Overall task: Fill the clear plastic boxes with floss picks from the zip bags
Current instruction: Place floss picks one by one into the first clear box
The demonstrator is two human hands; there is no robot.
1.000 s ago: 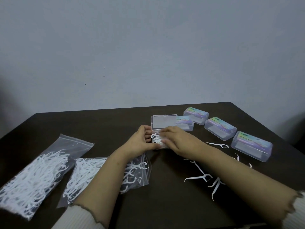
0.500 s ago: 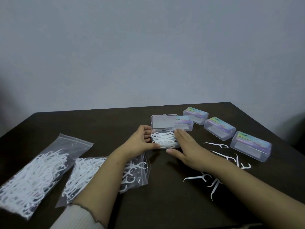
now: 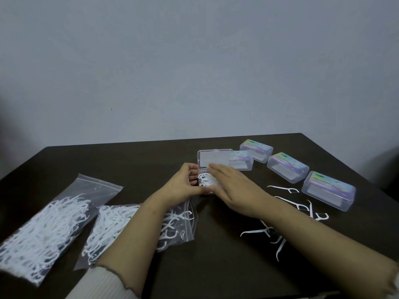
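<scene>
Plain room: dark wooden table [image 3: 216,266] against a bare grey wall [image 3: 194,61].

clear glossy plastic boxes [image 3: 288,167] and zip bags [image 3: 54,221] on a matt dark table [image 3: 216,266]

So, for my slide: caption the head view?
Left hand steadies open box; flat right hand presses floss picks inside.
</scene>
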